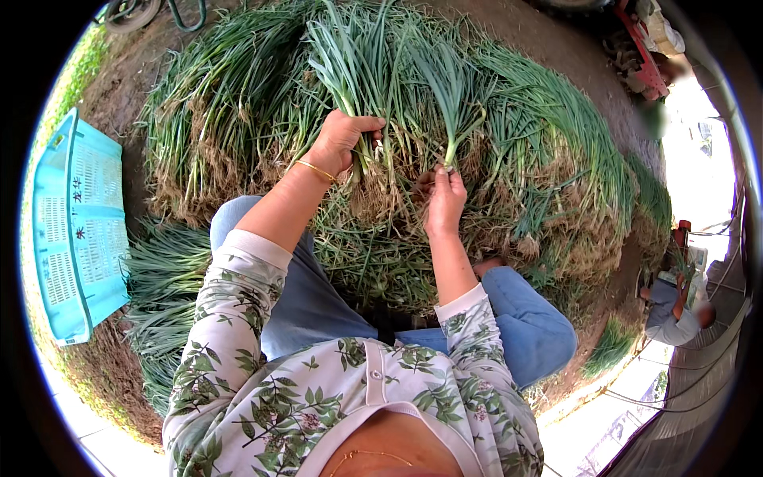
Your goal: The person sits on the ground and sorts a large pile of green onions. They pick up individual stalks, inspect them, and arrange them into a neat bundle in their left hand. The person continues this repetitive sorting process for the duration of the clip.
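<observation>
My left hand [347, 140] is closed around a bunch of green onions [351, 65], leaves pointing away from me and brown roots hanging below the fist. To its right, my right hand [444, 197] pinches a single green onion [451, 146] at its pale root end, with its leaves fanned out upward. Both hands are over a wide heap of green onions [548, 119] with matted, soil-brown roots. Loose leaves and trimmings [375, 256] lie between my knees.
A turquoise plastic crate [98, 226] stands at the far left. More green onions [161, 298] lie beside my left knee. At the right edge a person [673, 313] sits holding green onions. Red machinery [647, 65] and another person, partly visible, are at the upper right.
</observation>
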Demonstrator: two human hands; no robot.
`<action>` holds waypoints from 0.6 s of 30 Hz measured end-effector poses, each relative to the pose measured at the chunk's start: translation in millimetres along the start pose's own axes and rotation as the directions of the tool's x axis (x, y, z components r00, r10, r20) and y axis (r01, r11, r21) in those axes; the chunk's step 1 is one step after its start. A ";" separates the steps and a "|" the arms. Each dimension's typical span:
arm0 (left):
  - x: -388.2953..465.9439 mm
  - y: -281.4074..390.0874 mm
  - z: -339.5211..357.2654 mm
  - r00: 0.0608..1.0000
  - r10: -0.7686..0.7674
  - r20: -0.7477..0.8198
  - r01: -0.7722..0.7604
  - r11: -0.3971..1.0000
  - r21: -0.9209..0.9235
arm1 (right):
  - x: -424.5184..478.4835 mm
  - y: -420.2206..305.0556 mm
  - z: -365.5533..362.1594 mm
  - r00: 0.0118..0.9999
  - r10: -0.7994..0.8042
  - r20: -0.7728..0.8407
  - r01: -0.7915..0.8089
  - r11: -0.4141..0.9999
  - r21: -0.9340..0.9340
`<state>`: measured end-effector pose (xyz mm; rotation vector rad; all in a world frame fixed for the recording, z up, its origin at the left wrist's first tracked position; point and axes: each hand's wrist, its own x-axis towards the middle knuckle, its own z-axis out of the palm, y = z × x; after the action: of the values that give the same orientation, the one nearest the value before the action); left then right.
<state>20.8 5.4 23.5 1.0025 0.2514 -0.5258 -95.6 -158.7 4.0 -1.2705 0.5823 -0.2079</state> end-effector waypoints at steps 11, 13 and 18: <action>-18.9 -3.7 5.4 0.988 0.039 0.149 -0.067 0.980 0.190 | 18.4 -11.5 51.3 0.808 0.259 0.528 -0.427 0.877 0.222; -20.9 -7.7 9.7 0.988 0.079 0.130 -0.107 0.969 0.224 | 29.5 0.0 69.0 0.957 0.106 0.269 -0.196 0.922 0.334; -12.8 -12.2 1.8 0.993 0.112 0.022 -0.114 0.957 0.266 | 21.6 6.9 80.1 0.998 -0.015 0.067 -0.019 0.884 0.468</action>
<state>3.5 2.5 21.1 1.2690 0.1174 -0.4661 -37.1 -99.4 5.2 -0.8013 0.4383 -0.2834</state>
